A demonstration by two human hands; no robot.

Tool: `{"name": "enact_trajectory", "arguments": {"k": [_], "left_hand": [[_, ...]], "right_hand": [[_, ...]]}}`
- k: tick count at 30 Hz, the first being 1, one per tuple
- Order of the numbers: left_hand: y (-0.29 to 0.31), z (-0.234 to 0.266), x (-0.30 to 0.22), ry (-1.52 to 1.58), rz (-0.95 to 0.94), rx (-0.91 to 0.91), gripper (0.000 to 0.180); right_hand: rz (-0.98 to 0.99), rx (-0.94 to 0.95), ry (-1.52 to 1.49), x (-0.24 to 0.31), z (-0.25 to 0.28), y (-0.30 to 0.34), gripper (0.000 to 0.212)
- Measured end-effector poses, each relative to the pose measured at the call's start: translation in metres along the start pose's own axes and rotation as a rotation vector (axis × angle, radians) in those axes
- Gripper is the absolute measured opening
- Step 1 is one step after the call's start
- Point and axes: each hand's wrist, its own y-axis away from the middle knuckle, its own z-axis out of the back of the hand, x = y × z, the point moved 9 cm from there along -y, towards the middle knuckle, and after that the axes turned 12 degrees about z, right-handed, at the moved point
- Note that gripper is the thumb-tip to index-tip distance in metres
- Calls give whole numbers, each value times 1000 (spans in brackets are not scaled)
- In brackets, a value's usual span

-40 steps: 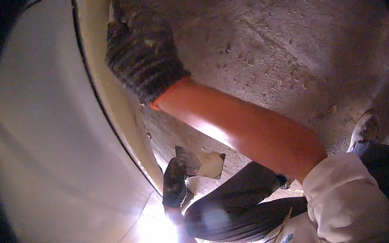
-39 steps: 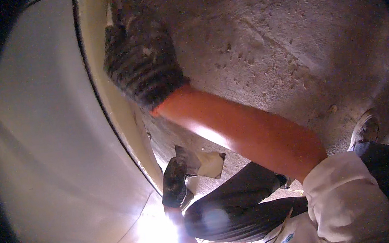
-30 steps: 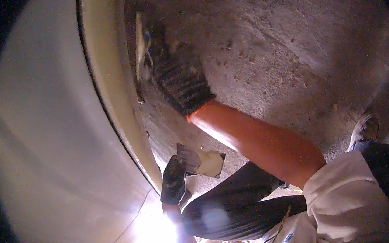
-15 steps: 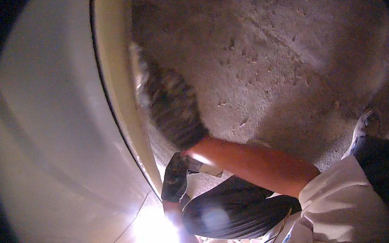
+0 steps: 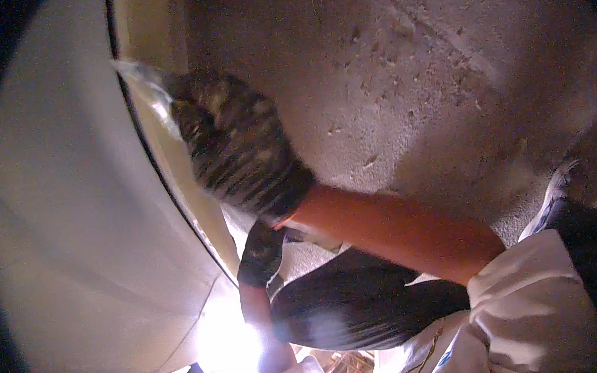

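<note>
My right hand [image 5: 241,145], in a dark patterned glove, is closed round a thin, pale, shiny piece [image 5: 147,86]. The far tip of that piece reaches the dark seam along the edge of a large light-coloured curved panel [image 5: 78,208], which looks like a vehicle's body. Its exact kind is blurred. Lower down, close to the panel's edge, my left hand [image 5: 259,253] wears a dark glove too, with its fingers partly hidden behind my right wrist. A flat piece [image 5: 327,241] shows next to it, mostly covered by my right forearm; it appears to be in that hand.
A very bright light [image 5: 227,344] glares beside my left forearm. The rough concrete floor [image 5: 434,101] stretches away on the right, with small crumbs on it. My bent knee [image 5: 345,300] in dark trousers is below my right forearm, and a shoe [image 5: 554,194] shows at the right.
My right hand has moved up and left, bringing the pale piece onto the panel's edge seam. My left hand has shifted slightly up and left; more of its flat piece is covered.
</note>
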Motion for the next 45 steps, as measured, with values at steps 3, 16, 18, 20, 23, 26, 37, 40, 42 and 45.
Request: {"name": "enact_trajectory", "arguments": {"k": [3,16,18,20,23,26,37,40,42,45], "left_hand": [[-16,-2,-12,121,-150,-18,35],[-157,-19,-46,1196,-312,-345,39],[-175,-22,-61,1301,-277,-243,44],[-176,-16,-99,1175,-514,-131,48],[-184,-2,-130,1090,-567,-195,51],[-194,2,-149,1059,-499,-356,53],[-216,-56,-40,1357,-313,-108,54],[-200,-82,35,1286,-145,-159,50],[-183,-94,87,1362,8,-187,48],[-161,-92,123,925,4,-307,52]], "right_hand": [[95,165,-21,-50,7,19,40],[72,344,-76,-116,70,91,38],[-29,297,-142,-122,70,94,37],[-77,234,-122,-122,72,97,34],[29,206,120,-109,80,98,32],[147,348,295,-100,81,109,32],[-852,-131,-858,-187,44,140,39],[-808,-149,-971,-161,-16,134,38],[-746,-151,-960,-139,-47,127,37],[-647,-174,-871,-110,-67,113,36]]}}
